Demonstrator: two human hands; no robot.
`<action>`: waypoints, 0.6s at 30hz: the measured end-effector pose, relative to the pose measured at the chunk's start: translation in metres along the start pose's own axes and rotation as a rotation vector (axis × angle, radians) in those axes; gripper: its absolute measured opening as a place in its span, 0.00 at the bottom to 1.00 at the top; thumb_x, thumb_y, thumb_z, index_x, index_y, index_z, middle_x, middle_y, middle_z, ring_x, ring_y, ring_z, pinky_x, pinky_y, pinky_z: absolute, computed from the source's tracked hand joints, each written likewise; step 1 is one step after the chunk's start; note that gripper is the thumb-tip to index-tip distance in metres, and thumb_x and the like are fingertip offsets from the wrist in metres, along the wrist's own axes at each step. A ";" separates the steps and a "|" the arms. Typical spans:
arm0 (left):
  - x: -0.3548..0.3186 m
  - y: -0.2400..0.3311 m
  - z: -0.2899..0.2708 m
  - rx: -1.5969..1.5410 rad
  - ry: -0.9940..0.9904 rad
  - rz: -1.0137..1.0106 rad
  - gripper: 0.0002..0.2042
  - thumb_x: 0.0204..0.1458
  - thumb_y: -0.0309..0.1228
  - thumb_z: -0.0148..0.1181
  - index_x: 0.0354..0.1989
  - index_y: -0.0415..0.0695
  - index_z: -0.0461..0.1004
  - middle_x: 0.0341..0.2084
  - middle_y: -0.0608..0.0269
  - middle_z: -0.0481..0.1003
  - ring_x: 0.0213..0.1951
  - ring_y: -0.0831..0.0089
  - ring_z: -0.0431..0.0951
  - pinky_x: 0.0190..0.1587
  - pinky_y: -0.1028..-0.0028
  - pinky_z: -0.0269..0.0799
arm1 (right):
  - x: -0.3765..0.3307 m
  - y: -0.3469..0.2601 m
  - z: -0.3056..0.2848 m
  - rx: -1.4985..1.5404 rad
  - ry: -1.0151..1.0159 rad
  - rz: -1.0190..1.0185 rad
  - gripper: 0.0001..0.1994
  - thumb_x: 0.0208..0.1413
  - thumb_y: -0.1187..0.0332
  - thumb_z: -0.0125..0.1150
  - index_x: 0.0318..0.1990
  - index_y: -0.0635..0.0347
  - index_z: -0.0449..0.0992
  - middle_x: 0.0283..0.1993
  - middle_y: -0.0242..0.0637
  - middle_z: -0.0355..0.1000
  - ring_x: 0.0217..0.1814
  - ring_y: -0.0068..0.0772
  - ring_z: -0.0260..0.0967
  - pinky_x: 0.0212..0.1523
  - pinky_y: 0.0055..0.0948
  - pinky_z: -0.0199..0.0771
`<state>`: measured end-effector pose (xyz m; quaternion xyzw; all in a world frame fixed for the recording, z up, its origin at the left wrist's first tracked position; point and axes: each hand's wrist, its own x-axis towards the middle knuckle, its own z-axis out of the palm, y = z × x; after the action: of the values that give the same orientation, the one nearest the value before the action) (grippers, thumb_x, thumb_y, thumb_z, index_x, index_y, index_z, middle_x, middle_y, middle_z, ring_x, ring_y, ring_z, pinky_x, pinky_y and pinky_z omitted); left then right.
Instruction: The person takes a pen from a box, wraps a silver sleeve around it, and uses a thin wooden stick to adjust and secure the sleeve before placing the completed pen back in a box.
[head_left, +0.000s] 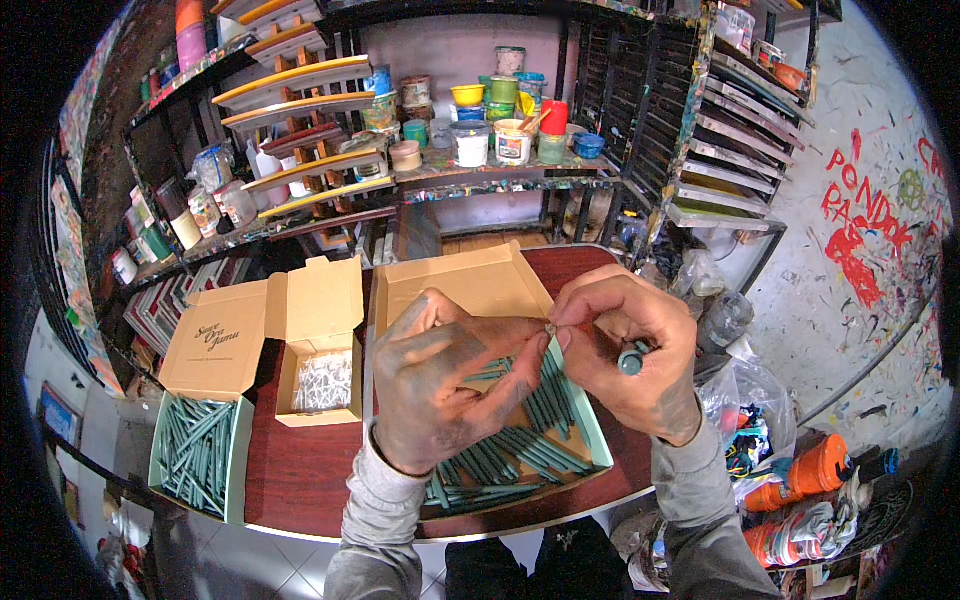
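Pinching a small metal piece (551,327) together at centre frame, left hand (445,385) and right hand (625,350) meet above the open box (600,445) of green sticks; the right also clamps one stick (632,357), keeping it ready.

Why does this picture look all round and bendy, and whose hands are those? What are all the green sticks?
The picture comes from a small wide camera worn on a person's head, looking down, so straight edges bend near the rim. The two hands are that person's own. The left hand and right hand meet over a dark red table, pinching a tiny part between their fingers. The right hand also holds one teal stick. Below them lies an open box of teal sticks. Further left are another box of such sticks and a small cardboard box of pale little pieces. Behind, shelves carry paint pots.
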<state>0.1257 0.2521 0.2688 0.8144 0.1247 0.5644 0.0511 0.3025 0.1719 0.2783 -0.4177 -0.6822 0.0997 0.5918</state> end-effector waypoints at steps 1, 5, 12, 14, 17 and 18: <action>0.000 0.002 0.001 -0.014 0.002 -0.020 0.07 0.40 0.28 0.72 0.30 0.46 0.84 0.21 0.66 0.79 0.20 0.72 0.69 0.25 0.73 0.65 | 0.000 0.000 -0.001 -0.059 -0.004 -0.034 0.14 0.40 0.81 0.67 0.37 0.62 0.76 0.39 0.35 0.73 0.32 0.18 0.69 0.25 0.18 0.64; 0.002 0.009 -0.001 -0.044 -0.010 -0.086 0.09 0.39 0.26 0.73 0.32 0.44 0.84 0.20 0.64 0.78 0.20 0.71 0.69 0.25 0.73 0.66 | 0.002 -0.001 -0.003 -0.211 -0.034 -0.135 0.09 0.46 0.80 0.66 0.36 0.65 0.74 0.38 0.41 0.73 0.30 0.18 0.69 0.24 0.16 0.64; -0.002 0.007 -0.005 -0.113 -0.084 -0.225 0.12 0.42 0.27 0.73 0.37 0.43 0.83 0.21 0.65 0.80 0.20 0.77 0.66 0.22 0.76 0.61 | 0.004 -0.001 0.003 -0.283 0.012 -0.248 0.08 0.46 0.79 0.66 0.35 0.65 0.75 0.40 0.42 0.72 0.26 0.17 0.64 0.23 0.18 0.61; 0.001 0.011 -0.005 -0.171 -0.057 -0.288 0.15 0.42 0.27 0.72 0.42 0.44 0.82 0.22 0.66 0.81 0.20 0.78 0.65 0.22 0.77 0.60 | 0.005 -0.004 0.005 -0.337 0.051 -0.249 0.11 0.40 0.78 0.68 0.34 0.62 0.75 0.40 0.41 0.71 0.34 0.29 0.69 0.33 0.25 0.69; 0.002 0.013 -0.006 -0.206 -0.060 -0.298 0.20 0.43 0.27 0.72 0.48 0.46 0.80 0.23 0.69 0.81 0.19 0.78 0.64 0.23 0.77 0.60 | 0.003 -0.006 0.005 -0.378 0.061 -0.258 0.13 0.36 0.78 0.70 0.34 0.62 0.76 0.41 0.42 0.69 0.39 0.39 0.73 0.39 0.31 0.74; 0.002 0.012 -0.007 -0.208 -0.069 -0.287 0.21 0.43 0.28 0.71 0.50 0.46 0.79 0.23 0.70 0.82 0.19 0.77 0.63 0.23 0.77 0.61 | 0.003 -0.006 0.005 -0.391 0.063 -0.269 0.13 0.36 0.78 0.70 0.34 0.62 0.76 0.41 0.42 0.69 0.40 0.40 0.73 0.38 0.31 0.74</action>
<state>0.1215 0.2402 0.2758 0.7973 0.1788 0.5331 0.2196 0.2951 0.1719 0.2824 -0.4325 -0.7192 -0.1271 0.5287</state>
